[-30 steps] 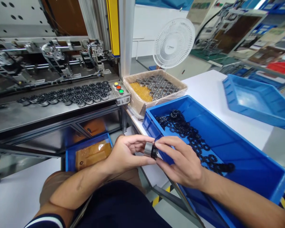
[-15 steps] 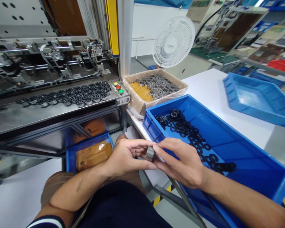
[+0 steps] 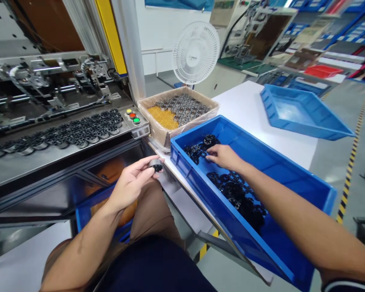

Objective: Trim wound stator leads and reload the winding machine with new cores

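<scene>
My left hand [image 3: 134, 178] is closed around a grey metal stator core [image 3: 156, 163] with a black slotted end face, pinched between thumb and fingers above my knee. Inside the deep blue bin [image 3: 280, 170], my right hand [image 3: 225, 156] reaches down to the black plastic slotted rings [image 3: 211, 140] at the near-left end. Its fingers are curled together at the edge of that pile; what lies between the tips is too dark to make out. More black rings [image 3: 235, 194] lie in a heap under my right forearm, which hides some of them.
Left of the bin stands a plastic-lined carton [image 3: 182, 109] of grey cores and yellow parts. Rows of black-and-grey cores [image 3: 85, 127] line the machine's metal ledge beside a button box [image 3: 135, 117]. Behind are a white fan [image 3: 196, 52] and a shallow blue tray [image 3: 304, 109].
My hands have parted. The right hand has left the core and moved into the blue bin, while the left keeps the core and has shifted left. The view has turned right.
</scene>
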`<state>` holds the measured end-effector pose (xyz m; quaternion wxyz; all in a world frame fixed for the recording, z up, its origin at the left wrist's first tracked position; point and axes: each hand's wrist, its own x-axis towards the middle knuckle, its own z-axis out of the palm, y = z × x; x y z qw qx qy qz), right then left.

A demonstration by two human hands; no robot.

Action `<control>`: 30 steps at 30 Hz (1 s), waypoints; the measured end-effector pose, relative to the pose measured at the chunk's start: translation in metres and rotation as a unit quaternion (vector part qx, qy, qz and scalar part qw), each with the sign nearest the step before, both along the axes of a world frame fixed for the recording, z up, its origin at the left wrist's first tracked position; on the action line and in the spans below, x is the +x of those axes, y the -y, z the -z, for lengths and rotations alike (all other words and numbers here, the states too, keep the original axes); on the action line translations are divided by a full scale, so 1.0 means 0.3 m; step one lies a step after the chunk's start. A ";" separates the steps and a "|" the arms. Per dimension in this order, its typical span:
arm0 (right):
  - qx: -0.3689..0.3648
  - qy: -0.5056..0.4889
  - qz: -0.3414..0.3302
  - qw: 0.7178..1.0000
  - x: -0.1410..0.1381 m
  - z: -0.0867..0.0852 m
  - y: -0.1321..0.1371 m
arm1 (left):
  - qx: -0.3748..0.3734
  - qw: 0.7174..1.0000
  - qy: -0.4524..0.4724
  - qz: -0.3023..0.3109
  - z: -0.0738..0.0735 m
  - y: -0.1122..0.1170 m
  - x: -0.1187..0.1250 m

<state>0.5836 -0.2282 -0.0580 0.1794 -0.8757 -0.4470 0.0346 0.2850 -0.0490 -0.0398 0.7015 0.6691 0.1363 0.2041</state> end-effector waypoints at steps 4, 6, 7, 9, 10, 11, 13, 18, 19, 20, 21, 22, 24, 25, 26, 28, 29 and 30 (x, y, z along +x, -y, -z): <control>-0.048 -0.038 -0.001 0.998 -0.022 0.148 -0.021 | 0.167 0.986 0.010 -0.018 0.001 0.026 -0.001; -0.054 -0.049 0.019 0.997 -0.049 0.198 -0.035 | 0.293 0.955 0.027 -0.024 -0.003 0.048 -0.010; -0.055 -0.054 0.029 0.997 -0.062 0.216 -0.040 | 0.340 0.939 0.040 -0.024 -0.005 0.057 -0.015; -0.054 -0.064 0.044 0.995 -0.080 0.241 -0.047 | 0.382 0.921 0.064 -0.028 -0.009 0.069 -0.024; -0.053 -0.069 0.046 0.995 -0.085 0.248 -0.048 | 0.378 0.923 0.066 -0.029 -0.011 0.072 -0.027; -0.051 -0.072 0.045 0.995 -0.086 0.249 -0.049 | 0.358 0.932 0.060 -0.027 -0.013 0.073 -0.030; -0.044 -0.077 0.029 0.996 -0.078 0.238 -0.048 | 0.277 0.960 0.038 -0.021 -0.017 0.069 -0.032; 0.014 -0.052 -0.011 0.998 -0.050 0.114 -0.061 | -0.025 0.997 0.076 0.002 -0.005 0.030 -0.020; 0.039 -0.037 -0.010 0.999 -0.064 0.075 -0.065 | -0.063 0.994 0.091 0.006 -0.001 0.022 -0.017; 0.066 -0.020 -0.008 0.998 -0.091 0.032 -0.066 | -0.088 0.991 0.102 0.014 0.002 0.016 -0.015; 0.098 -0.004 -0.015 0.995 -0.130 -0.012 -0.064 | -0.105 0.988 0.108 0.024 0.004 0.014 -0.014; 0.132 0.006 -0.030 0.991 -0.182 -0.054 -0.059 | -0.117 0.987 0.107 0.037 0.002 0.016 -0.014; 0.222 0.011 -0.111 0.969 -0.307 -0.128 -0.042 | -0.131 0.985 0.098 0.059 -0.006 0.031 -0.016; 0.256 -0.004 -0.163 0.953 -0.371 -0.157 -0.033 | -0.130 0.985 0.093 0.066 -0.012 0.043 -0.017; 0.282 -0.025 -0.204 0.937 -0.429 -0.178 -0.024 | -0.125 0.986 0.089 0.071 -0.019 0.055 -0.018; 0.317 -0.066 -0.249 0.913 -0.515 -0.201 -0.010 | -0.107 0.987 0.085 0.085 -0.032 0.081 -0.019; 0.327 -0.079 -0.262 0.905 -0.540 -0.206 -0.005 | -0.096 0.988 0.082 0.090 -0.036 0.093 -0.019; 0.335 -0.084 -0.270 0.899 -0.553 -0.207 0.000 | -0.086 0.989 0.078 0.094 -0.039 0.103 -0.017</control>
